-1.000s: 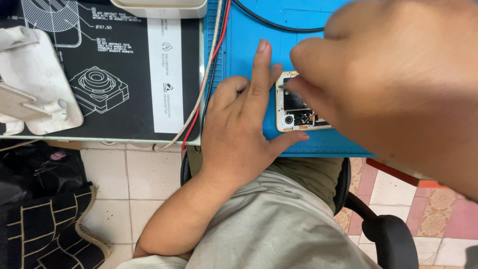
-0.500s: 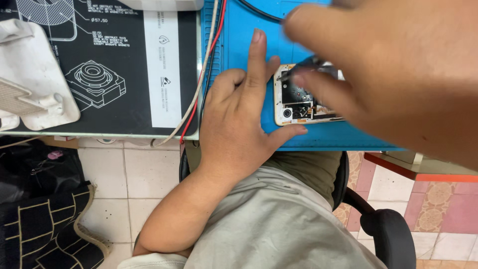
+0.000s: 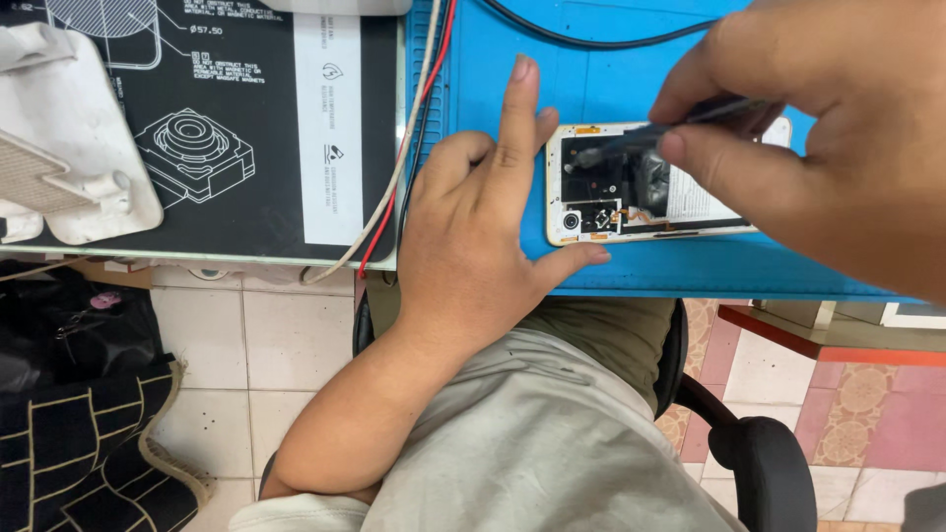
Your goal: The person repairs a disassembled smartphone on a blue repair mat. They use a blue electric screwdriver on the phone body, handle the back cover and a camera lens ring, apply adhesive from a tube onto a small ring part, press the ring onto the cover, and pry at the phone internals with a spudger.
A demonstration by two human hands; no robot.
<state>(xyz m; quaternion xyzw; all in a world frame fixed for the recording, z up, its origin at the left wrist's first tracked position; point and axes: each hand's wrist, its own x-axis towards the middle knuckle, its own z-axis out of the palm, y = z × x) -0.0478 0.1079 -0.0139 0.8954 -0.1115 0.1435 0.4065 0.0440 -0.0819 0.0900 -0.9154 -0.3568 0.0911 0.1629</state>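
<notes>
Pinching a slim dark tool [image 3: 680,123], the right hand [image 3: 838,148] has dropped lower at upper right, its tip now inside the opened phone [image 3: 631,187] on the blue mat [image 3: 493,59]; the left hand [image 3: 483,236], flat and holding nothing, still steadies the phone's left edge.

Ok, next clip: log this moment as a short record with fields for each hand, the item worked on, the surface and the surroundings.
left hand: left hand flat on the blue mat, thumb and forefinger bracing the end of the opened phone
right hand: right hand pinching a thin dark tool, tip inside the phone
phone: back off, camera and internals exposed
beside: black printed mat, red and white wires, white plastic piece
</notes>
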